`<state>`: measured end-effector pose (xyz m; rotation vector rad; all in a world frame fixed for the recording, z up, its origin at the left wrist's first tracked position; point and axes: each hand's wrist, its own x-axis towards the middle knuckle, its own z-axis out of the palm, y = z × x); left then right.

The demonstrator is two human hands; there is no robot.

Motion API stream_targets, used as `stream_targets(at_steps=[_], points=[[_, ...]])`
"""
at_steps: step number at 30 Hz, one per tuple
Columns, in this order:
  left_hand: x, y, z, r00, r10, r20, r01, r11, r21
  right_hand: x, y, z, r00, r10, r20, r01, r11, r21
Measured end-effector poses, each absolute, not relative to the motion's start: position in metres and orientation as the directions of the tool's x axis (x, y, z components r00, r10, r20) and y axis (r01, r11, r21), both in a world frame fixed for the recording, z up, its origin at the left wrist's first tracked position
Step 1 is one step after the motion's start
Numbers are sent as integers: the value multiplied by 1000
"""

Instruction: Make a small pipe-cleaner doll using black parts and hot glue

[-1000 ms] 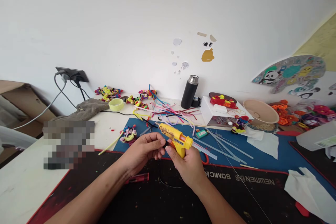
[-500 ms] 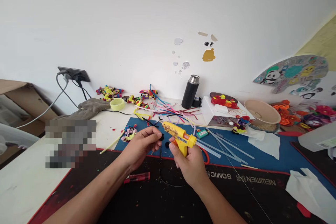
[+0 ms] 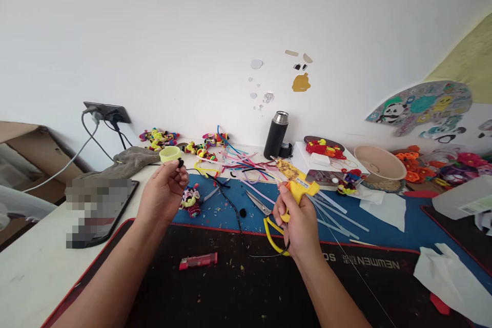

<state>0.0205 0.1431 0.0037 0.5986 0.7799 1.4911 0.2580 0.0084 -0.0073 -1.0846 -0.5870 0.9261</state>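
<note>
My left hand is raised at centre left, with a small black piece pinched between thumb and fingertips. At centre right my right hand is wrapped round the handle of a yellow glue gun, whose nozzle points up and to the left. Open scissors with yellow handles lie just left of my right hand. Another small black ball rests on the blue mat. Beside my left hand sits a colourful pipe-cleaner figure.
A red lighter lies on the black mat. Pipe cleaners, a black bottle and a yellow tape roll stand or lie behind. Clear sticks are at right; a phone is at left.
My hands have moved apart: the left went up and left with the black piece, the right went right and up with the glue gun. The scissors and black ball between them are now more exposed.
</note>
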Motion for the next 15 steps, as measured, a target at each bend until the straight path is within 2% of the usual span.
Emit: stream_targets(at_steps=[3,7,11,15], points=[[27,137,1,-34,998,-59,-584,28,811,252,6,-10,381,923,-45,-295,75,-952],[32,133,-3,-51,999,2,-515,-28,856,239,-2,-18,195,981,-7,-62,6,-998],[33,135,-8,-43,998,39,-452,-55,890,232,-5,-27,208,978,17,142,-13,-990],[35,136,-13,-39,999,26,-397,-39,917,232,-2,-26,214,976,35,98,14,-995]])
